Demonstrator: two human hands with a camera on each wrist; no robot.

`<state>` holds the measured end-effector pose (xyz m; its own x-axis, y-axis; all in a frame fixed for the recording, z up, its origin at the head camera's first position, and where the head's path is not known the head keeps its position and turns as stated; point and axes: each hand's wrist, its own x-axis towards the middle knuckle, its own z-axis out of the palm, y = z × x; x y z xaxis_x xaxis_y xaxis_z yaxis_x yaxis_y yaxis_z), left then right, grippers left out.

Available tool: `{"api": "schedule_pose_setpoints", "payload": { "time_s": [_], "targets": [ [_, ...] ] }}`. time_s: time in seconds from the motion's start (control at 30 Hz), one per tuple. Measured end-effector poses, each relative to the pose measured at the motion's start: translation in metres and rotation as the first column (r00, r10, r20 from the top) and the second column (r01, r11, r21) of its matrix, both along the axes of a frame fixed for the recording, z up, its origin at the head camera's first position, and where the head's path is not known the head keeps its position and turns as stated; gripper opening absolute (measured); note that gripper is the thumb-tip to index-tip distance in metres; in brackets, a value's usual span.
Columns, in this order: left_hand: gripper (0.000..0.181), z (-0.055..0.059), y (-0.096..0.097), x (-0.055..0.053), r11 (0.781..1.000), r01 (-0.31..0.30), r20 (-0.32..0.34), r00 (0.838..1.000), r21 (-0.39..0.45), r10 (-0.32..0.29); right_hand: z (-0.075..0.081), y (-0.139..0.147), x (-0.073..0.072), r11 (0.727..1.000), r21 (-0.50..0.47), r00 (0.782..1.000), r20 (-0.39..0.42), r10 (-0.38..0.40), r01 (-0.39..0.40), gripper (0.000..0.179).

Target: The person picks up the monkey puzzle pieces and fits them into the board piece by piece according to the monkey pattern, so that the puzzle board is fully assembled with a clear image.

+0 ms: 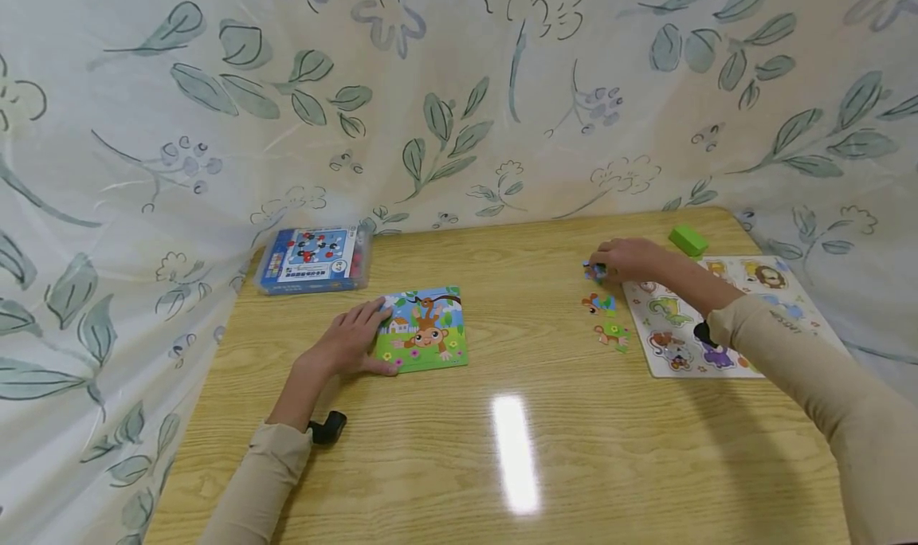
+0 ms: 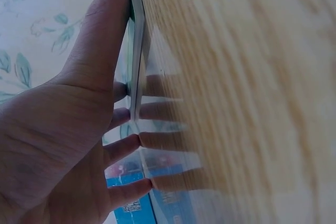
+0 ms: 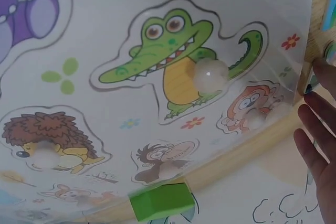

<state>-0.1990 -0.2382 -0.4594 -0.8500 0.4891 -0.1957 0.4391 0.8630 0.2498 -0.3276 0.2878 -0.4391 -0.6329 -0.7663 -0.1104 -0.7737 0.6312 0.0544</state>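
Note:
A square monkey jigsaw puzzle [image 1: 429,330] lies flat on the table, left of the middle. My left hand [image 1: 349,339] rests at its left side, thumb along the near edge and fingers spread near the far left corner. In the left wrist view the left hand [image 2: 68,124] has fingertips down on the tabletop by the puzzle's edge. Over on the right, my right hand [image 1: 625,260] pinches a small blue and brown puzzle piece [image 1: 592,271], mostly covered by the fingers. Loose puzzle pieces [image 1: 611,335] lie just nearer. Only the fingers of the right hand [image 3: 320,124] show in the right wrist view.
A white animal knob-puzzle board [image 1: 670,334] lies under my right forearm, with a crocodile [image 3: 184,61] and other figures. A green block [image 1: 688,241] sits at its far edge. A clear plastic case [image 1: 315,258] with a blue label stands at the back left. Floral cloth [image 1: 459,91] hangs behind the table.

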Motion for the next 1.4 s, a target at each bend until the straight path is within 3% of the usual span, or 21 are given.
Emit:
{"api": "schedule_pose_setpoints", "payload": {
  "time_s": [0.2, 0.47, 0.63, 0.73, 0.83, 1.03, 1.13, 1.4],
  "targets": [
    [0.111, 0.000, 0.000, 0.000, 1.000, -0.008, 0.001, 1.000, 0.007, 0.008, 0.001, -0.003, 0.000, 1.000, 0.009, 0.999, -0.034, 0.007, -0.006, 0.025],
    [0.111, 0.001, -0.001, 0.002, 1.000, 0.001, -0.004, 1.000, 0.008, -0.001, -0.005, -0.007, 0.000, 0.998, 0.005, 0.998, -0.022, -0.061, 0.061, 0.029],
    [0.111, 0.001, -0.001, 0.001, 1.000, -0.005, -0.006, 1.000, 0.003, 0.005, -0.004, -0.018, 0.001, 0.980, -0.137, 0.989, 0.047, -0.141, 0.146, 0.026],
    [0.111, 0.001, 0.000, 0.001, 1.000, -0.001, -0.001, 1.000, 0.007, 0.001, 0.000, -0.039, 0.006, 0.953, -0.254, 0.984, 0.108, -0.142, 0.166, 0.028],
    [0.111, 0.001, 0.000, 0.001, 1.000, 0.000, 0.007, 1.000, 0.007, 0.000, 0.007, -0.070, 0.016, 0.943, -0.295, 0.983, 0.142, -0.114, 0.152, 0.035],
    [0.111, 0.001, -0.001, 0.001, 1.000, -0.010, 0.000, 1.000, -0.004, 0.010, 0.016, -0.141, 0.037, 0.929, -0.368, 0.985, 0.169, 0.028, 0.037, 0.040],
    [0.111, 0.003, -0.002, 0.002, 1.000, -0.012, 0.001, 1.000, -0.002, 0.012, 0.017, -0.170, 0.043, 0.928, -0.373, 0.980, 0.183, 0.082, -0.008, 0.040],
    [0.110, 0.002, -0.001, 0.001, 1.000, -0.007, 0.008, 1.000, -0.003, 0.007, 0.010, -0.220, 0.043, 0.951, -0.306, 0.968, 0.221, 0.122, -0.050, 0.041]
  ]
}}
